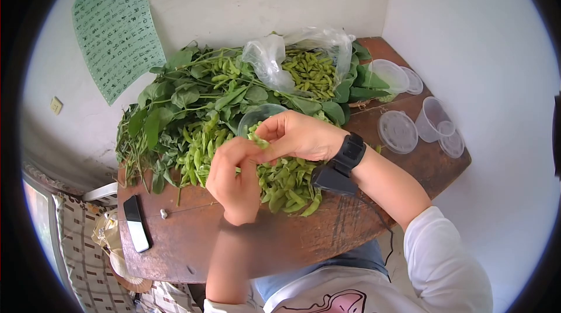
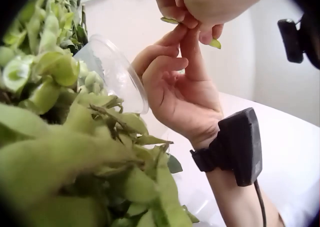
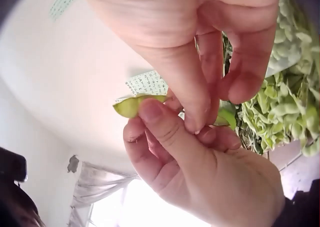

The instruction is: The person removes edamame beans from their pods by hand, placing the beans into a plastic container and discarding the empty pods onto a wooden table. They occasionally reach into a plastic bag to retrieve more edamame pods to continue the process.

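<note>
A green soybean pod (image 3: 129,107) is held between both hands, above the pile of pods on the table. My left hand (image 1: 234,178) pinches it between thumb and forefinger, one end sticking out past the thumb. From the other side, my right hand (image 1: 307,136) pinches at the pod with thumb and fingertip, its other fingers loosely bent. The fingers hide the pod's middle. Just behind the hands stands a clear plastic tub (image 2: 131,82), with pale green beans at its mouth in the left wrist view. Loose pods (image 1: 292,187) lie under and around the hands.
Leafy soybean stalks (image 1: 181,97) cover the back of the wooden table (image 1: 327,237). A plastic bag of pods (image 1: 266,59) lies among them. Clear cups (image 1: 431,117) and lids (image 1: 398,132) are at the right. A phone (image 1: 136,225) lies near the left edge.
</note>
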A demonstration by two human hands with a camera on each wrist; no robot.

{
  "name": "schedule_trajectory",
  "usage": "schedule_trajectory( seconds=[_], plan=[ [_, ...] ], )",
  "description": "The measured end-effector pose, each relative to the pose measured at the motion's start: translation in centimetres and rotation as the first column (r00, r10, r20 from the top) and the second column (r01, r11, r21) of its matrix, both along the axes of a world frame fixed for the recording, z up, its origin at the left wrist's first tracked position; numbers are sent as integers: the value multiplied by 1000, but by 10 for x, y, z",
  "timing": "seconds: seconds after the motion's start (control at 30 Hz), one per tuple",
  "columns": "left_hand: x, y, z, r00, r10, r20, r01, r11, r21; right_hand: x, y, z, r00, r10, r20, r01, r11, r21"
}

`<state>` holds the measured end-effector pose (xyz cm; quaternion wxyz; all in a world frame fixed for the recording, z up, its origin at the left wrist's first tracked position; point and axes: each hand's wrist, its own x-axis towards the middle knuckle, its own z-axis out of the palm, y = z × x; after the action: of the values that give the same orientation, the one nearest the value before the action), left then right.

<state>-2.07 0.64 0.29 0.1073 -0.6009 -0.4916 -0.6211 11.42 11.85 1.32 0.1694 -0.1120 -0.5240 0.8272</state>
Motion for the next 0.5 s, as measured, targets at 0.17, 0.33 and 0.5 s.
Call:
schedule_trajectory(
  seconds=[0.17, 0.33, 0.5],
  plan=[
    [-9, 5, -3, 935, -27, 354, 126, 958, -259, 9, -2, 28, 981, -157, 114, 118, 949, 292],
    [-3, 10, -7, 843, -88, 530, 292, 903, -315, 16, 1, 35, 959, -224, 176, 134, 899, 416],
    [-3, 5, 8, 769, -178, 613, 368, 908, -199, 49, 29, 53, 822, -554, 129, 385, 708, 592]
  ],
)
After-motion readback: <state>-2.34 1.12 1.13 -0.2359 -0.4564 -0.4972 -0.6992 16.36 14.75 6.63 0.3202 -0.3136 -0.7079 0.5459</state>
